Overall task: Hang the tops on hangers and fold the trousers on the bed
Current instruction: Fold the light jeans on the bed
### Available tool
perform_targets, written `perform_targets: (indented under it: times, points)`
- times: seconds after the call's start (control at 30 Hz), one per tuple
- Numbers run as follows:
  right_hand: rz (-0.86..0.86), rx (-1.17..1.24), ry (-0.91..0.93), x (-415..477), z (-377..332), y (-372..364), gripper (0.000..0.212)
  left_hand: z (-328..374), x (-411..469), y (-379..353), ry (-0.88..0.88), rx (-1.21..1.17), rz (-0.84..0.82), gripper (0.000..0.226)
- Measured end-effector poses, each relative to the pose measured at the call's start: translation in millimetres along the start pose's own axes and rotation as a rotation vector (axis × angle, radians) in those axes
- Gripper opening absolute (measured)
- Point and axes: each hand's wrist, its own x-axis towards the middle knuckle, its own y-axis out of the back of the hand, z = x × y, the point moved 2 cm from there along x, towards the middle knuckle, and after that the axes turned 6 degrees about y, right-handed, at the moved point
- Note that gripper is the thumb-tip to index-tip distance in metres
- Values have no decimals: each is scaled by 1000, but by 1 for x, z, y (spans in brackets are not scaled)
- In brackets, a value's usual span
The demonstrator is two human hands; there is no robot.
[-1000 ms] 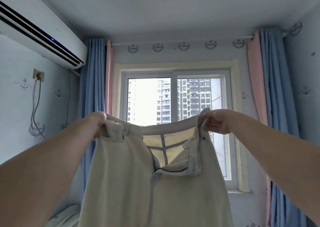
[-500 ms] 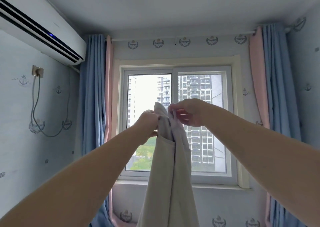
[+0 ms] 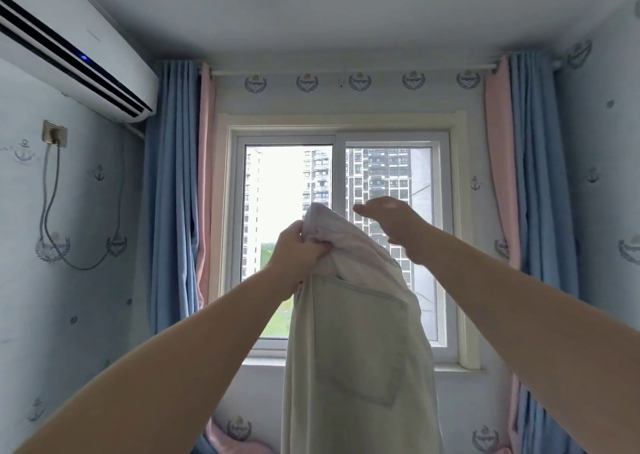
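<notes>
Pale cream trousers (image 3: pixel 356 342) hang folded lengthwise in front of the window, a back pocket facing me. My left hand (image 3: pixel 299 249) grips the bunched waistband at its top, held up at about chest height. My right hand (image 3: pixel 391 225) is just to the right of the waistband, fingers straight and spread, apart from the cloth and holding nothing. The trouser legs run down out of view at the bottom edge. Neither the bed nor any hanger is in view.
A window (image 3: pixel 341 242) lies straight ahead, with blue and pink curtains (image 3: pixel 176 194) at both sides. An air conditioner (image 3: pixel 69 48) is mounted high on the left wall, its cable looping below. Something pink (image 3: pixel 232 445) lies low under the window.
The waistband, first stretched wide between both hands, was brought together and folded in half. My right hand has since let go and opened; my left hand alone holds the trousers.
</notes>
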Motion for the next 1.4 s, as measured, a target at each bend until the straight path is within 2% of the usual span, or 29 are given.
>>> perform_targets:
  times: [0.07, 0.1, 0.13, 0.23, 0.37, 0.43, 0.57, 0.63, 0.73, 0.87, 1.03, 1.3, 1.4]
  points:
    - [-66, 28, -137, -10, 29, 6, 105, 8, 3, 10, 13, -79, -22, 25]
    - [-137, 89, -226, -15, 47, 5, 118, 11, 4, 15, 25, -128, -34, 26]
    - [-224, 172, -309, -21, 63, 2, 119, 15, 5, 20, 38, -175, -50, 26]
    - [-374, 418, -431, -46, 96, -14, 87, 21, 6, 35, 84, -252, -130, 25]
    - [-427, 501, -432, -58, 104, -47, 84, 14, 9, 62, 166, -230, -172, 31]
    - [-375, 465, -415, -53, 96, -61, 79, 6, 12, 81, 199, -216, -168, 34]
    - [-88, 507, -276, -36, 76, -74, 47, -4, 21, 123, 197, -142, -123, 34]
    - [-11, 471, -186, -28, 60, -77, 37, -3, 24, 137, 152, -113, -103, 30]
    - [22, 396, -117, -20, 33, -84, 35, 10, 30, 151, 38, -79, 4, 20]
    - [79, 291, -53, -22, -11, -89, 37, 37, 28, 165, -170, 103, 189, 10]
    - [90, 250, 25, -50, -71, -87, 29, 77, -4, 182, -333, 229, 289, 13]
    - [136, 197, 119, -143, -148, -65, 27, 139, -102, 204, -451, 238, 298, 24]
    - [156, 187, 127, -180, -165, -58, 28, 155, -143, 210, -446, 262, 314, 28]
